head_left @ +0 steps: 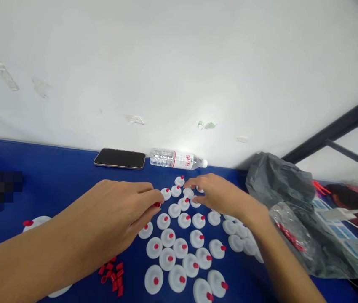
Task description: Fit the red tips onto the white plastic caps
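My left hand (128, 210) pinches a small red cap (157, 205) between thumb and fingertips, above the left side of a group of white round lids. My right hand (220, 193) curves its fingers and thumb round the edge of a white lid (188, 192) with no red cap visible on it. Most lids nearby, such as this white lid (184, 220), carry a red cap on a central stem. One bare white lid (174, 210) lies between the hands. Loose red caps (114, 275) lie in a pile below my left forearm.
Against the wall lie a black phone (120, 158) and a clear plastic bottle (175, 159). More white lids (242, 237) are heaped by my right forearm. A grey plastic bag (276, 181) and a clear bag of red caps (292, 231) sit on the right of the blue table (62, 176).
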Demonstrator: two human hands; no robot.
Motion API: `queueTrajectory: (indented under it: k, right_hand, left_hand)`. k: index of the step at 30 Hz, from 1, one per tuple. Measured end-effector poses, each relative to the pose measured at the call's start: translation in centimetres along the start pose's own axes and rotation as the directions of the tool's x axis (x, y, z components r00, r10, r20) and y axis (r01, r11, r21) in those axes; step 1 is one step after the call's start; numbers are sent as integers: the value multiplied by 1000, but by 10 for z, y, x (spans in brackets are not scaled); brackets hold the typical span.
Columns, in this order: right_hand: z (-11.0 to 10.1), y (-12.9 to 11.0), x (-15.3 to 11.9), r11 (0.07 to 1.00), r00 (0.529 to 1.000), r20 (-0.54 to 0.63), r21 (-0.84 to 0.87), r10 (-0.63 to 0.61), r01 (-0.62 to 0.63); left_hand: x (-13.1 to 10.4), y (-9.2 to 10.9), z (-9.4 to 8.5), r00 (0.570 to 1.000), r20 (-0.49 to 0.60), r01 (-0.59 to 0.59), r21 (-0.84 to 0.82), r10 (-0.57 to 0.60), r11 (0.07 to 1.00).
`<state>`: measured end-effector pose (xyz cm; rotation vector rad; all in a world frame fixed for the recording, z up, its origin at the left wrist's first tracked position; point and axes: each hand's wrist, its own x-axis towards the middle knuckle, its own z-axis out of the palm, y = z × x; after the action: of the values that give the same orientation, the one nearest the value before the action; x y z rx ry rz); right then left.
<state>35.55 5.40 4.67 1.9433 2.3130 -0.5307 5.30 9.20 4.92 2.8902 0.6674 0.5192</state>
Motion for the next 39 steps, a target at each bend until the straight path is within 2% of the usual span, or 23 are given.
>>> queueTrajectory:
  k: [4, 11, 14, 17, 19, 24, 27, 31, 36, 39]
  right_hand:
    - [8, -5, 11, 998, 1000, 7, -60, -3, 3]
    - [-20, -14, -12, 1000, 994, -109, 4, 4, -3]
    - [-26, -28, -24, 993, 989, -148, 109, -17, 34]
    - [-26, -44, -29, 957, 982, -168, 262, -83, 126]
    - [-26, -51, -31, 940, 975, -193, 298, -113, 168]
    - [-26, -61, -33, 954, 970, -224, 255, -98, 155]
    - [-25, -64, -37, 956, 950, -277, 209, -146, 207]
    - [-24, -61, -41, 935, 880, -422, 169, -217, 311]
    - [-23, -61, -43, 861, 699, -649, 130, -301, 492]
    - [-17, -67, -42, 789, 580, -735, 102, -351, 607]
  left_hand:
    - [-1, -1, -1, 1000, 20, 9, -21, -8, 1000]
    - [2, 2, -4, 997, -70, 13, -79, -18, 997]
    - [4, 1, -4, 990, -142, 9, -117, -26, 993]
    - [7, 1, -6, 983, -178, 21, -136, -45, 991]
    - [9, 2, -8, 980, -193, 22, -138, -49, 990]
    - [9, 5, -7, 981, -193, -6, -109, -15, 994]
    - [7, 5, -3, 983, -184, -27, -108, 7, 994]
    - [6, 5, -4, 978, -206, -18, -77, 1, 997]
    - [8, 12, -16, 991, -120, -69, -122, 54, 990]
    - [4, 17, -20, 982, -165, -121, -210, 87, 970]
